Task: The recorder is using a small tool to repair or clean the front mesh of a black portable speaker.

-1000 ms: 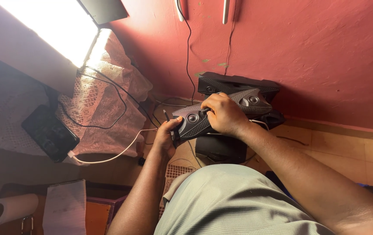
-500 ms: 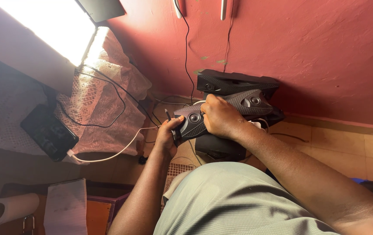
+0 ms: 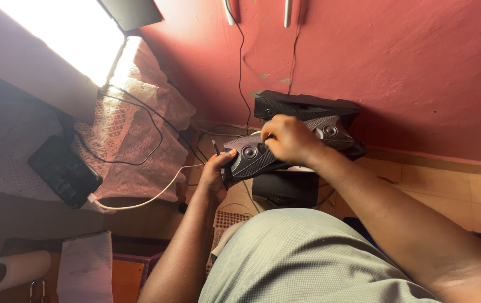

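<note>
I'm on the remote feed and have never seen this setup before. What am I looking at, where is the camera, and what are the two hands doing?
There is no machine here: the view comes from a camera on a person's head, looking down past a grey-green clad knee at their own two bare hands. The left hand grips the near end of a long dark speaker bar with round drivers in its face. The right hand lies over the middle of that bar, fingers curled on it. Behind it stands a second dark speaker box against the red wall, and another dark box sits under the bar. To the left, a black phone lies on a lace cloth with a white cable plugged in. A paper roll lies at the lower left.
</note>
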